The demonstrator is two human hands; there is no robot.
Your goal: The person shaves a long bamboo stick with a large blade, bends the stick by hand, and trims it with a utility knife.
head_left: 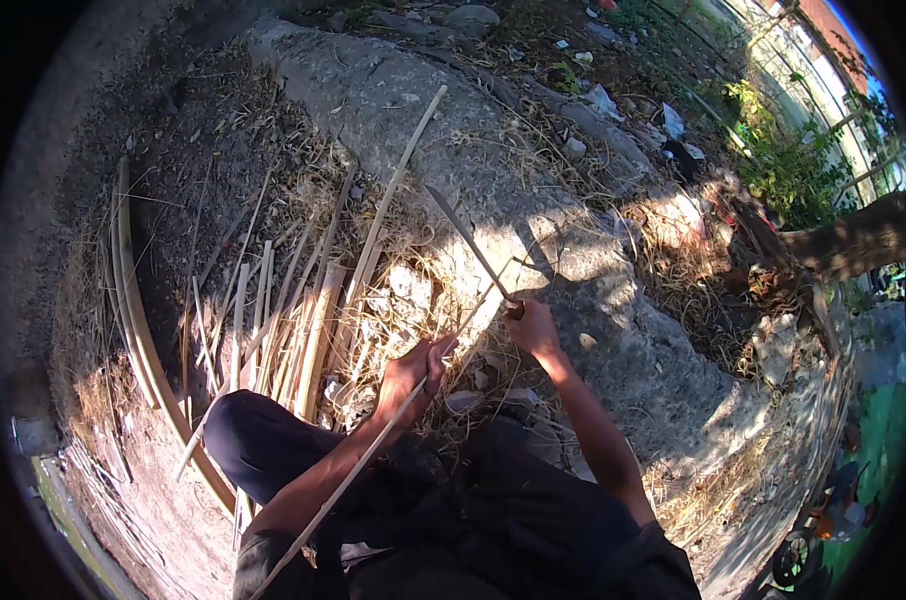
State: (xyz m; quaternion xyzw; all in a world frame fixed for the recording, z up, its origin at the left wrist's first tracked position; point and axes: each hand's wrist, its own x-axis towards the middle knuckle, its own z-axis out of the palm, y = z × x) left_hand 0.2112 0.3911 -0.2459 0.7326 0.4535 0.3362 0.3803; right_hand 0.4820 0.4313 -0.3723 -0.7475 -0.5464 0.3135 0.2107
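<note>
Head view: rock [663, 370] ahead and right; loose strips [320, 340] lying left. Held strip [345, 478] runs long from lower left, up-right through the left hand [410, 378], fingers closed round it. Knife [470, 240] slants across by the strip's far end, tip up-left; contact unclear. Handle gripped in the right hand [533, 328], fingers wrapped, the hand nearer that end.

We look from the head, forward and down, over our lap [473, 500] near the bottom toward the ground [373, 120] beyond.
</note>
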